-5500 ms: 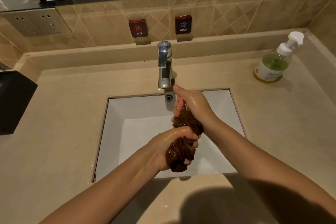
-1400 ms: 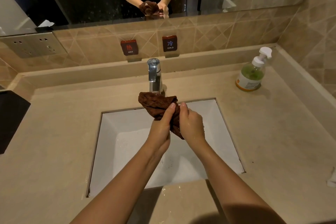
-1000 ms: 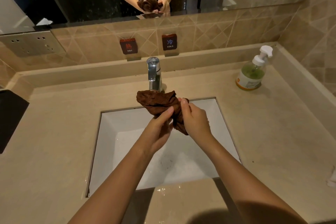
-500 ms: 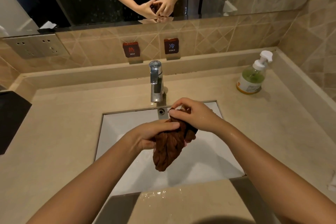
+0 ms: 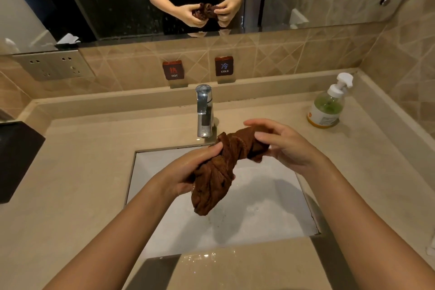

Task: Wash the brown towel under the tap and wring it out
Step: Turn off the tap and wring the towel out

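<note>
Towelling this wet looks soft, heavy and slack: the brown towel (image 5: pixel 219 172) hangs twisted mid-frame over the sink (image 5: pixel 270 207). The left hand (image 5: pixel 186 172) has its grip clamped round the middle, while the right hand (image 5: pixel 289 146) closes loosely on the upper end. Those are likely good holds for wringing.

Dark left sign (image 5: pixel 173 70) on the tile wall (image 5: pixel 282 59), red Chinese letter and the word HOT, dark right sign (image 5: pixel 224 66) beside it, blue Chinese letter and the word COLD, soap bottle (image 5: pixel 327 106) label too small to read.

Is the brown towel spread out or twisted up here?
Twisted: the brown towel runs as a bunched rope between left hand and right hand above the sink.
</note>
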`<state>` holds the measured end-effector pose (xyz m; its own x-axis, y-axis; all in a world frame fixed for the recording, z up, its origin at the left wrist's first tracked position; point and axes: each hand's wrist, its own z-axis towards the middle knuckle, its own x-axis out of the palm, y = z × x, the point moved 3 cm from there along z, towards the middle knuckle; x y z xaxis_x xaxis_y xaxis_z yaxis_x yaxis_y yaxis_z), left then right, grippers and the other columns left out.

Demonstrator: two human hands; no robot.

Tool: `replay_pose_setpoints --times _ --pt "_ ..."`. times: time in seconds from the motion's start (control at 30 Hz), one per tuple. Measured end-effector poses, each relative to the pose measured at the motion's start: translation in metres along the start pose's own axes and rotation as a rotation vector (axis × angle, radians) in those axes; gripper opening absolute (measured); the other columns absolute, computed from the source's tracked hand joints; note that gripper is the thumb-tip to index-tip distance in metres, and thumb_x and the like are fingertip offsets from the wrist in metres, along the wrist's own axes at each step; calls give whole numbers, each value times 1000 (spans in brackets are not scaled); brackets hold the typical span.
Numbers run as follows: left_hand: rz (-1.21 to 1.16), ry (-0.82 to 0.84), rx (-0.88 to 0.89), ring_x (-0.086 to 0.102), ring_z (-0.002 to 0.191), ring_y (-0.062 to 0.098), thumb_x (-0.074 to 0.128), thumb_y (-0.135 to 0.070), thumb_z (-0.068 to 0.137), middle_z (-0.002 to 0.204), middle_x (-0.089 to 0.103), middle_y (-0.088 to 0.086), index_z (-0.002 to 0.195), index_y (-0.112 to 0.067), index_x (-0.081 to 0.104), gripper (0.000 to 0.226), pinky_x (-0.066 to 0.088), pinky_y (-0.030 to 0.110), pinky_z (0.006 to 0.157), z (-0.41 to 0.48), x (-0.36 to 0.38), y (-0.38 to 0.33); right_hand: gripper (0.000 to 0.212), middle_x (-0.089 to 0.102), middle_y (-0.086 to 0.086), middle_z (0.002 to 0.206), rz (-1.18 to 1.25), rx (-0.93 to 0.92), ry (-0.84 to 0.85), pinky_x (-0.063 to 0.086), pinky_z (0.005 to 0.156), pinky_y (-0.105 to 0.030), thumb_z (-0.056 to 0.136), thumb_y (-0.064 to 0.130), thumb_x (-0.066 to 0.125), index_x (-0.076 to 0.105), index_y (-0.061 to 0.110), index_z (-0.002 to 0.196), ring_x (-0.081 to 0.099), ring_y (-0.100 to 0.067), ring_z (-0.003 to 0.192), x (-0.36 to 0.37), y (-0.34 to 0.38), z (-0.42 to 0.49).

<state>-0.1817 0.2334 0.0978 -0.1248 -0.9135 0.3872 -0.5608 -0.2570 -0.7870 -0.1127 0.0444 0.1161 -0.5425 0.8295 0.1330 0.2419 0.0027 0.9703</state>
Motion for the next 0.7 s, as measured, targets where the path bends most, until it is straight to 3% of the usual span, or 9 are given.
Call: replay_pose_setpoints --times 0.1,0.23,0.33,0.5,0.6,0.7 --pt "119 24 88 66 104 25 60 -30 83 111 70 8 119 -18 60 38 53 33 93 -1 1 -10 37 57 -8 98 88 -76 -1 53 63 -29 91 5 52 58 22 122 63 -20 87 9 25 2" --pt "219 -16 244 64 109 23 60 -23 86 114 70 9 120 -16 61 34 51 31 94 -2 -5 -25 43 58 -9 96 15 -170 -22 56 65 -27 89 -4 50 57 23 123 63 -17 83 16 57 3" --pt "211 -149 369 63 110 22 51 -25 94 114 70 12 116 -12 65 29 48 31 93 -4 -11 -40 38 61 -6 85 79 -249 5 48 52 -20 89 -5 47 60 19 115 63 -11 71 19 78 -1" --pt "99 -286 593 67 102 15 38 -18 101 101 75 5 102 -8 65 28 47 31 96 -15 -4 -69 34 66 -5 87 217 -357 3 47 65 -30 89 -4 41 66 18 97 63 -18 78 9 107 -2" --pt "281 -430 731 65 107 17 39 -21 101 106 73 5 103 -11 66 29 46 32 99 -27 2 -90 33 61 -9 97 -17 -439 -125 53 64 -27 89 -2 47 67 23 96 64 -18 83 -6 123 -5" --pt "319 -534 865 64 90 12 41 -22 101 88 69 0 94 -18 64 24 46 29 87 -41 5 -111 34 61 -9 106 -278 -550 -270 57 71 -34 88 4 54 67 34 96 64 -26 97 -21 138 -12"
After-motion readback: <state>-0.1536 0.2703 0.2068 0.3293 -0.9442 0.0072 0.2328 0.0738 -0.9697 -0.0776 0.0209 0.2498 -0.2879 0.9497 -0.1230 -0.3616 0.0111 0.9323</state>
